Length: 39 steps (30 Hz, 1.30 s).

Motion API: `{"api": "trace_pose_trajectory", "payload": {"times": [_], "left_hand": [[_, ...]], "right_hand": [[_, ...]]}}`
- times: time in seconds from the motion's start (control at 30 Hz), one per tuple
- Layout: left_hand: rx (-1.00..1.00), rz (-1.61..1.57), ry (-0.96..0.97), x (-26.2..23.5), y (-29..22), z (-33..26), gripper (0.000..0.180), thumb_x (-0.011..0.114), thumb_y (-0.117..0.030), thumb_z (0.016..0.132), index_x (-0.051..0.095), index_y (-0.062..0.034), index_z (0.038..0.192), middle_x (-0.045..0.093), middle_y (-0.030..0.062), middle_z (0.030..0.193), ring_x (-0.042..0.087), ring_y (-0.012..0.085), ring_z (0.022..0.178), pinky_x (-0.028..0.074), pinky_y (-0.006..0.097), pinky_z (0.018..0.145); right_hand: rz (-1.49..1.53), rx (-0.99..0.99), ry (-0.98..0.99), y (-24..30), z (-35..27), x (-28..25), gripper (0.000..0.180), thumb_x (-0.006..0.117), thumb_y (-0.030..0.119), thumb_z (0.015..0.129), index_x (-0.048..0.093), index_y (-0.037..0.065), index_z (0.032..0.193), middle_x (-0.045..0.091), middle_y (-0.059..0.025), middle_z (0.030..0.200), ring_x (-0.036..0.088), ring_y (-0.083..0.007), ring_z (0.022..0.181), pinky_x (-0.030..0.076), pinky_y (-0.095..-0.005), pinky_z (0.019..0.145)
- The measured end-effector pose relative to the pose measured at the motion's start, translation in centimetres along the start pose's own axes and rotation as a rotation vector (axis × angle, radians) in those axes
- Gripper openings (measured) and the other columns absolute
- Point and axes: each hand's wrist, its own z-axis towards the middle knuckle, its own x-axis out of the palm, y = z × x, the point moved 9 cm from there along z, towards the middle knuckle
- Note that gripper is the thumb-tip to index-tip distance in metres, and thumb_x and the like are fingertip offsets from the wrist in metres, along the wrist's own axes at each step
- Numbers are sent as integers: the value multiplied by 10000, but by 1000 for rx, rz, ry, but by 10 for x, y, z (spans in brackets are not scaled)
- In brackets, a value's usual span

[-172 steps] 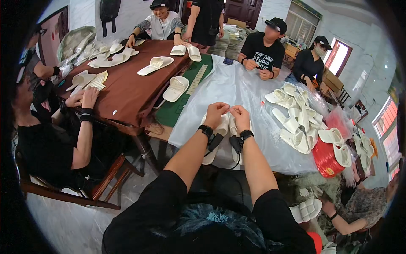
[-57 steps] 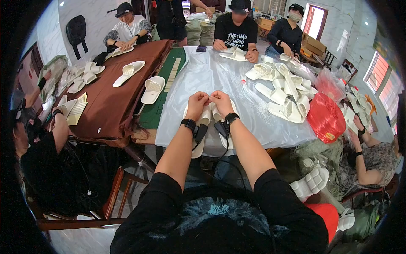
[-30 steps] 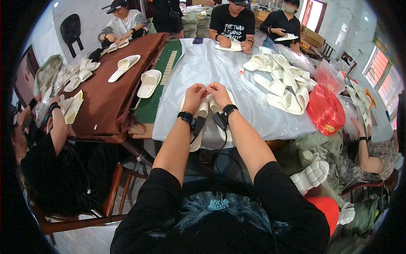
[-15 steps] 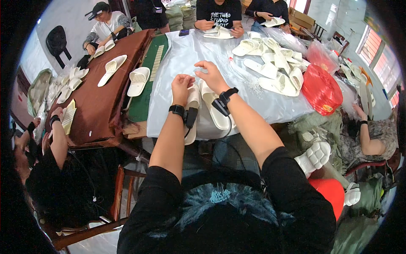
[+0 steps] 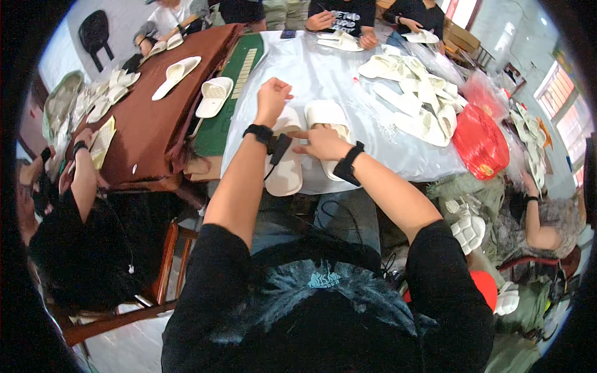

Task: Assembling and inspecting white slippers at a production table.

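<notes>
Two cream slippers lie side by side before me on the sheet-covered table, toe straps at the far end. Above the far end of the left slipper (image 5: 284,177) is my left hand (image 5: 275,99), its fingers curled together; whether something thin is pinched in them cannot be made out. My right hand (image 5: 328,144) is over the middle of the right slipper (image 5: 326,112), just below its strap. Its thumb and forefinger point left and stand apart, with no object visible between them. Both wrists wear black bands, and a small black device hangs beside the left one.
A pile of cream slippers (image 5: 423,99) lies right of centre, beside a red plastic bundle (image 5: 480,142). A single slipper (image 5: 215,97) rests on the green board at left, another (image 5: 176,78) on the brown-covered table (image 5: 140,149). Other people handle slippers across and beside me.
My right hand has come down and nearer me onto the right slipper. My left hand has risen farther over the left slipper. The whole view has shifted slightly.
</notes>
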Motion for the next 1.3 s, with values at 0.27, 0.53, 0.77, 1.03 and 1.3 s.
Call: {"api": "trace_pose_trajectory", "payload": {"times": [0.27, 0.53, 0.77, 1.03, 1.3], "left_hand": [[250, 376, -48, -48, -47, -37, 98, 649, -81, 819, 613, 10, 828, 634, 90, 700, 573, 130, 623, 456, 282, 586], [386, 444, 237, -16, -14, -110, 219, 697, -108, 773, 624, -22, 961, 617, 129, 858, 584, 269, 771, 467, 366, 703], [537, 708, 114, -23, 3, -144, 223, 682, -121, 740, 637, -72, 952, 599, 130, 1002, 538, 339, 941, 432, 419, 836], [528, 699, 179, -11, 3, -142, 178, 657, -159, 774, 634, -68, 926, 602, 126, 955, 556, 333, 927, 444, 420, 828], [307, 568, 174, -70, -7, -100, 258, 662, -146, 792, 651, -63, 1036, 647, 158, 980, 611, 297, 916, 483, 383, 821]], "right_hand": [[53, 13, -213, -37, -16, -29, 484, 599, 431, 846, 589, 44, 1136, 607, -269, 1019, 575, -398, 1010, 452, -476, 848], [349, 319, -573, -240, -162, -185, 558, 635, 430, 821, 549, 4, 1171, 648, -140, 717, 630, -253, 644, 472, -382, 618], [-228, 709, -489, -439, -298, -240, 575, 550, 378, 865, 473, -5, 1287, 498, -252, 1293, 462, -369, 1221, 345, -402, 1040], [-440, 948, -414, -466, -341, -215, 562, 534, 389, 867, 454, 97, 1340, 542, -217, 1250, 506, -385, 1158, 391, -467, 964], [-465, 633, -485, -288, -251, -195, 449, 557, 291, 883, 515, 62, 1267, 600, -228, 1135, 564, -400, 1029, 435, -467, 868]]}}
